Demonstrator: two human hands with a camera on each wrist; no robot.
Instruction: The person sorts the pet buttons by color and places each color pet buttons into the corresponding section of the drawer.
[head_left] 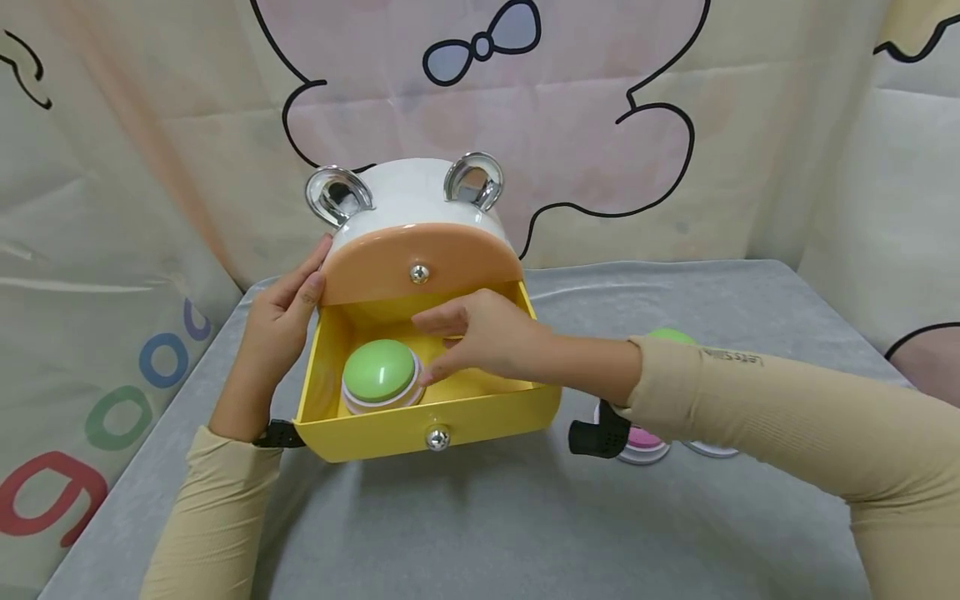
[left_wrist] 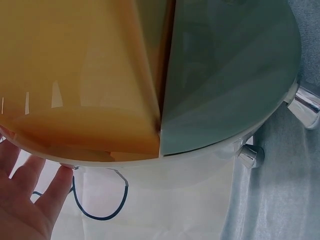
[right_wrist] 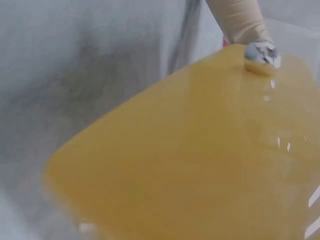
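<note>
A rounded white box with chrome ears (head_left: 420,187) has an orange upper front (head_left: 375,262) and a pulled-out yellow drawer (head_left: 487,417), and it leans a little. My left hand (head_left: 277,321) rests against the box's left side, thumb at the orange panel's edge. In the left wrist view its fingers (left_wrist: 57,187) touch the box's rim. Inside the drawer, on its left, sits a round green-domed piece (head_left: 378,371) with a pale base. My right hand (head_left: 495,333) reaches over the drawer, fingers spread, thumb beside that piece; whether they touch I cannot tell. Nothing is gripped in it.
Behind my right forearm on the grey cloth-covered table (head_left: 450,525) are another green dome (head_left: 671,335) and a pink-topped piece (head_left: 642,442), partly hidden. A printed curtain (head_left: 570,150) hangs behind. The drawer carries a chrome knob (head_left: 437,438); short chrome feet (left_wrist: 250,156) jut from the box.
</note>
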